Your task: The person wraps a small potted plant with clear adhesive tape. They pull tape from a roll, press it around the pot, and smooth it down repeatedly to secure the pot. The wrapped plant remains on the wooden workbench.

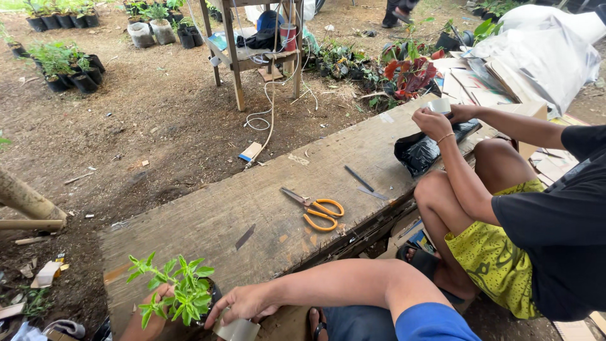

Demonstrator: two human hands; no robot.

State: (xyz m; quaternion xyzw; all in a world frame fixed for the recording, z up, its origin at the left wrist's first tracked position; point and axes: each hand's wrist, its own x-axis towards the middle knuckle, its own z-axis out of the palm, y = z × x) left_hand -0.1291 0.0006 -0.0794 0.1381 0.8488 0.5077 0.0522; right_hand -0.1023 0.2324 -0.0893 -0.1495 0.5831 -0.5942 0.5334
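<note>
Head view. My left hand (pixel 154 309) sits at 7 o'clock in the frame, curled around the side of a small black pot (pixel 211 292) that holds a green seedling (pixel 173 287); most of that hand is hidden behind the leaves, so I cannot tell how tightly it closes. My right hand (pixel 243 303) lies just beside the pot at 6 o'clock, fingers bent and pinching a roll of clear packing tape (pixel 237 329) against the pot's lower edge. The pot stands at the near end of the wooden bench (pixel 265 189), a long weathered plank running from 7 o'clock up toward 2 o'clock.

At the centre of the bench lie orange-handled scissors (pixel 319 211), blades pointing to 10 o'clock, well apart from my hands. Just beyond them, toward 2 o'clock, lie a thin dark blade-like strip (pixel 358 178) and a smaller grey piece touching its end.

At 3 o'clock a second person in a black shirt and yellow-green shorts sits beside the bench. That person's hands (pixel 435 120) are raised together at 1 o'clock, pinching a roll of tape (pixel 440 105). A crumpled black plastic bag (pixel 420 151) rests on the bench directly under them.

At 12 o'clock a wooden stand (pixel 240 60) rises from the bare soil, with a white cord trailing down from it. Rows of potted seedlings (pixel 63 66) in black bags fill the 10 to 11 o'clock zone. Flattened cardboard (pixel 480 82) lies at 2 o'clock.
</note>
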